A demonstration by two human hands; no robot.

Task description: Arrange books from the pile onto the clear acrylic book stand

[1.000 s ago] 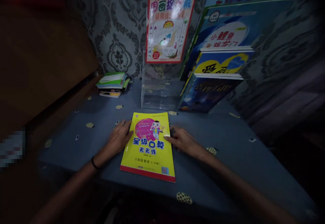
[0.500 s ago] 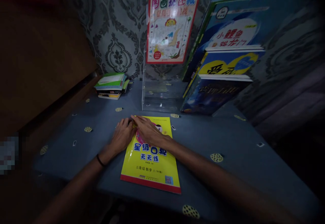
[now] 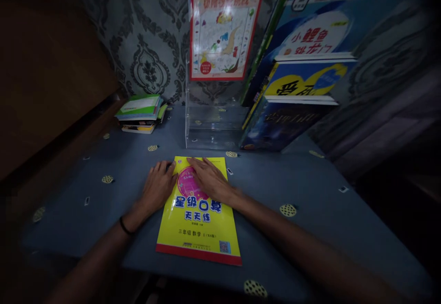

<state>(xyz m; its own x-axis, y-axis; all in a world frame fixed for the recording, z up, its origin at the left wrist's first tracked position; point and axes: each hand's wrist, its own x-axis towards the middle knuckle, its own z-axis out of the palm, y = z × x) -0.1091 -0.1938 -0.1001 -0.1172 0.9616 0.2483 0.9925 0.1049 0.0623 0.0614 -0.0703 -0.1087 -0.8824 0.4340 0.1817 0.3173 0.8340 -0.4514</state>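
Observation:
A yellow workbook (image 3: 198, 235) with a red bottom strip and a pink circle on its cover lies closed on the blue tablecloth (image 3: 268, 244). My left hand (image 3: 158, 184) rests at the book's upper left edge, fingers stretched out, its fingertips touching the border of the cover. Across the upper right part of the cover lies my right hand (image 3: 213, 180), flat with the fingers extended, hiding some of the printed picture. Neither hand grips anything.
Behind the workbook stands a clear acrylic rack (image 3: 213, 129) holding a red-bordered picture book (image 3: 222, 42) and, to the right, several upright books, the front one a dark blue book (image 3: 285, 122). A small stack of books (image 3: 141, 113) lies at the back left, near patterned wallpaper (image 3: 149, 67).
My hands have moved apart: the right slid rightward off the left fingertips, uncovering the pink circle, and the left shifted toward the book's left edge. The view has tilted slightly.

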